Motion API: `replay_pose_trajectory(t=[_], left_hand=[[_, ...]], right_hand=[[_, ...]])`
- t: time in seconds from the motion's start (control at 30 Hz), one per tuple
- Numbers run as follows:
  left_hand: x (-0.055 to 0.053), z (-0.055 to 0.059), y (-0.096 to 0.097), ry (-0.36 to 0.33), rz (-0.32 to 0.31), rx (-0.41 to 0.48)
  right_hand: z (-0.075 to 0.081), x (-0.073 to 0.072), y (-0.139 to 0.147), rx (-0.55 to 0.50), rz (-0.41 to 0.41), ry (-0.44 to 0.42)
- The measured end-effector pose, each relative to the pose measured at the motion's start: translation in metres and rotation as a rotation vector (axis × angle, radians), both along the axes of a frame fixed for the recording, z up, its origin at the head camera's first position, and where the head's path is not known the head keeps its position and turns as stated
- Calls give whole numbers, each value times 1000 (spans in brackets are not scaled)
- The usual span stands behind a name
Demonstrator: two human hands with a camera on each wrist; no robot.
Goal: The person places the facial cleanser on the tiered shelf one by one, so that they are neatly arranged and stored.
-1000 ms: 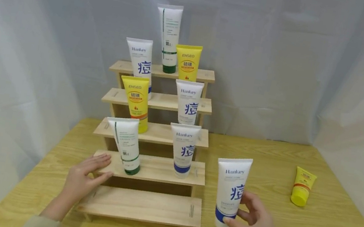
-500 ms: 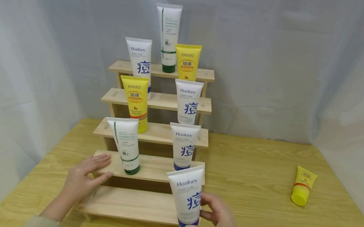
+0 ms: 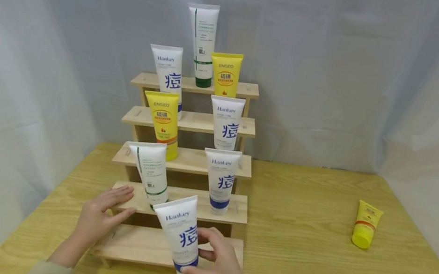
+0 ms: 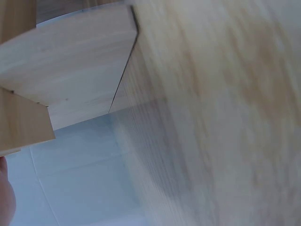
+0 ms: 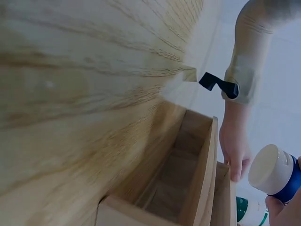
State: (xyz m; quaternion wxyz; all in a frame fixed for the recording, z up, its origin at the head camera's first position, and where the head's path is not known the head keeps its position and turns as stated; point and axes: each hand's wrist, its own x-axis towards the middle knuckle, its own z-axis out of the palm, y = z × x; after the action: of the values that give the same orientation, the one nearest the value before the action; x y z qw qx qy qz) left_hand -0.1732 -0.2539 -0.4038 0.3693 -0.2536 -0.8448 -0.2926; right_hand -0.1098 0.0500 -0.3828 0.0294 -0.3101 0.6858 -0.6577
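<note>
My right hand (image 3: 221, 270) pinches a white squeeze tube (image 3: 178, 230) with blue lettering near its blue band and white cap. The tube tilts to the left, in front of the bottom step of a wooden tiered stand (image 3: 135, 243). In the right wrist view its white cap (image 5: 264, 165) shows beside the fingers. My left hand (image 3: 103, 214) rests on the left end of the second step from the bottom, fingers fairly straight and thumb spread along the front edge. Close by stands a white tube with a green cap (image 3: 150, 169), its base partly hidden by the held tube.
Upper steps bear more tubes: a white-and-blue one (image 3: 219, 179), a yellow one (image 3: 162, 123) and several others. A small yellow tube (image 3: 366, 225) stands on the wooden table (image 3: 303, 206) to the right. A pale curtain (image 3: 322, 76) hangs behind.
My right hand has carried the white-and-blue tube leftward from beside the stand to in front of its bottom step, and the tube has tilted. The left hand has stayed put.
</note>
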Motion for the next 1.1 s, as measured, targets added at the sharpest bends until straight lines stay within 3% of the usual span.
replay_pose_trajectory(t=[0.27,0.5,0.83,1.1], left_hand=[[0,-2,-1,10,-12,8],[0,0,1,52,-32,15],[0,1,2,58,-16,10],[0,2,3,61,-2,9]], right_hand=[[-5,-3,-31,-15,-23,-39],[-11,-8,-52,17,-58,-3],[-15,-17,-70,47,-110,62],[-17,-22,-78,57,-137,18]])
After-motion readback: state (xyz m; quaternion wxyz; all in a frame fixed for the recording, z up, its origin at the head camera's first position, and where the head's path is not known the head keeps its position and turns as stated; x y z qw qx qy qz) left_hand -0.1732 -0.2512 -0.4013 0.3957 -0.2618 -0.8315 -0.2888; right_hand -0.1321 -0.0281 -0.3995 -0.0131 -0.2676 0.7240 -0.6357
